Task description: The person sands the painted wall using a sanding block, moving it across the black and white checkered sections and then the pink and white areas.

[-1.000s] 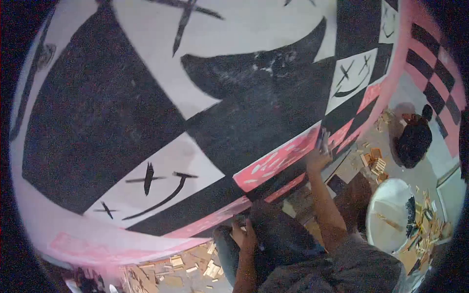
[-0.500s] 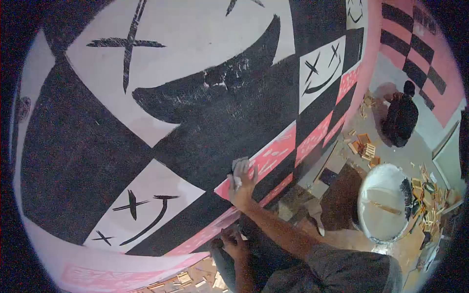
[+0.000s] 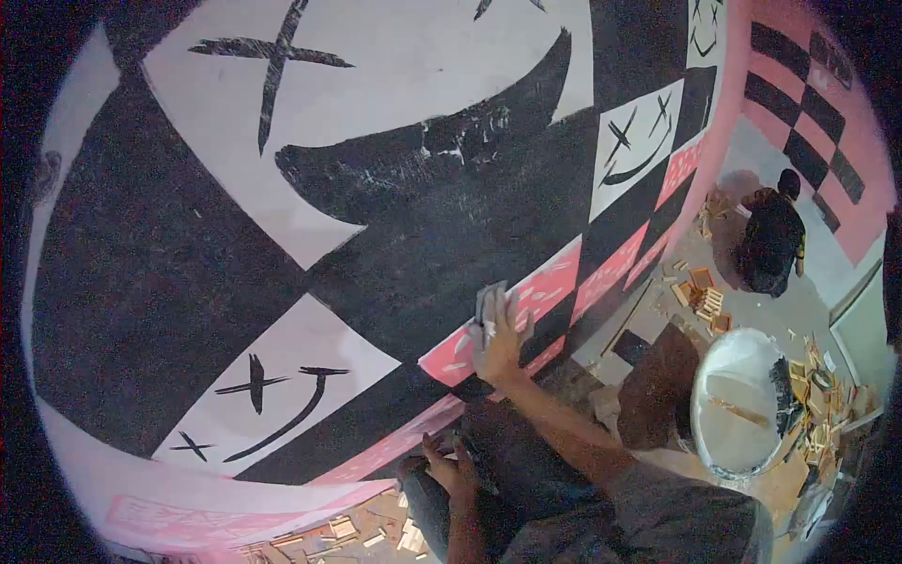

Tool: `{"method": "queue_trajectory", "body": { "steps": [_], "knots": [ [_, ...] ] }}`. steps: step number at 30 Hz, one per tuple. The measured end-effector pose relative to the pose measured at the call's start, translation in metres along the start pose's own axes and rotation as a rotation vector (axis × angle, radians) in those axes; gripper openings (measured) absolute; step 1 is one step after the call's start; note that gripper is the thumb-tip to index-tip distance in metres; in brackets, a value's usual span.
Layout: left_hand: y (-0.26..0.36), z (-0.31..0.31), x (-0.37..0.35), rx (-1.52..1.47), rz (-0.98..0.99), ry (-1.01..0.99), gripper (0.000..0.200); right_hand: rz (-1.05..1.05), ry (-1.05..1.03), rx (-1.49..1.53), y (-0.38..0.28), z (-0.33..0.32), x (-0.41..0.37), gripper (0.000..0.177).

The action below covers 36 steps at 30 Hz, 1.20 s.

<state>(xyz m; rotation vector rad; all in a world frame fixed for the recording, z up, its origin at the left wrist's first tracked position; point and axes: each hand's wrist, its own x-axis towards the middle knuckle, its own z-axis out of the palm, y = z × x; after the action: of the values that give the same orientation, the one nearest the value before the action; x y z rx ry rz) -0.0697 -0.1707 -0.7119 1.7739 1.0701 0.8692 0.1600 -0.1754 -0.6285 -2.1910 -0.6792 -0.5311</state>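
My right hand (image 3: 500,346) presses a thin grey pad (image 3: 490,305), perhaps folded cloth or paper, against the painted wall (image 3: 376,273). Its fingers lie over the pad, on the pink patch (image 3: 552,278) with pale marks, beside a black area. Lower down, my left hand (image 3: 451,466) is near my dark-clothed knee, its fingers bent and apart, with nothing visible in it. Black crosses and curved mouths are drawn on the white parts of the wall.
A white-rimmed round bucket (image 3: 738,399) with a stick across it stands at the right. Wood pieces (image 3: 822,404) litter the floor around it. Another person (image 3: 772,235) in dark clothes is low by the far wall. More wood scraps (image 3: 343,531) lie at the bottom.
My right hand has slid a little up and to the right along the pink patch, and more of the grey pad shows. The view has shifted slightly.
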Motion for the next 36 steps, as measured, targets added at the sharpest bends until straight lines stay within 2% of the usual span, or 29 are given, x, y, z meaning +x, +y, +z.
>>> {"method": "queue_trajectory", "body": {
  "steps": [2, 5, 8, 11, 13, 14, 15, 17, 20, 23, 26, 29, 32, 34, 36],
  "knots": [
    [-0.007, 0.002, -0.002, -0.033, 0.014, 0.03, 0.069, 0.13, 0.018, -0.005, 0.0, -0.003, -0.002, 0.07],
    [-0.007, -0.002, -0.001, 0.149, 0.047, -0.077, 0.072, -0.009, 0.129, 0.58, 0.022, 0.002, -0.007, 0.063],
    [0.025, -0.005, -0.006, 0.243, -0.01, -0.142, 0.073, 0.117, 0.115, 0.731, 0.026, -0.019, -0.012, 0.054],
    [0.01, 0.001, -0.01, 0.163, 0.06, -0.125, 0.073, 0.551, 0.25, 1.211, 0.047, 0.007, -0.032, 0.049],
    [-0.021, 0.015, -0.004, 0.216, 0.222, -0.087, 0.069, 0.74, 0.174, 1.486, 0.042, -0.012, -0.044, 0.039],
    [-0.017, 0.014, -0.006, 0.271, 0.288, -0.091, 0.066, 0.838, 0.132, 1.621, 0.034, -0.027, -0.047, 0.034],
    [-0.013, 0.013, -0.008, 0.325, 0.355, -0.092, 0.063, 0.83, 0.053, 1.652, 0.031, -0.038, -0.051, 0.034],
    [0.036, 0.005, -0.014, 0.489, 0.462, -0.146, 0.058, 0.81, -0.099, 1.714, 0.026, -0.056, -0.057, 0.035],
    [0.039, 0.009, -0.022, 0.405, 0.471, -0.259, 0.052, 0.883, -0.231, 1.994, 0.013, -0.083, -0.05, 0.033],
    [0.065, 0.003, -0.03, 0.43, 0.387, -0.354, 0.053, 0.829, -0.193, 1.805, 0.009, -0.082, -0.053, 0.033],
    [0.069, 0.001, -0.025, 0.217, 0.438, -0.323, 0.051, 0.799, -0.18, 1.684, 0.012, -0.077, -0.062, 0.028],
    [0.085, -0.003, -0.023, 0.171, 0.42, -0.284, 0.051, 0.771, -0.226, 1.444, 0.018, -0.074, -0.07, 0.024],
    [0.066, 0.019, -0.007, 0.034, 0.537, -0.191, 0.046, 0.6, -0.22, 1.242, 0.018, -0.086, -0.075, 0.025],
    [0.08, 0.031, -0.002, -0.286, 0.452, -0.245, 0.042, 0.604, -0.327, 1.16, 0.022, -0.1, -0.074, 0.029],
    [0.092, 0.046, 0.002, -0.543, 0.157, -0.339, 0.038, 0.577, -0.407, 1.168, 0.03, -0.113, -0.075, 0.03]
  ]
}}
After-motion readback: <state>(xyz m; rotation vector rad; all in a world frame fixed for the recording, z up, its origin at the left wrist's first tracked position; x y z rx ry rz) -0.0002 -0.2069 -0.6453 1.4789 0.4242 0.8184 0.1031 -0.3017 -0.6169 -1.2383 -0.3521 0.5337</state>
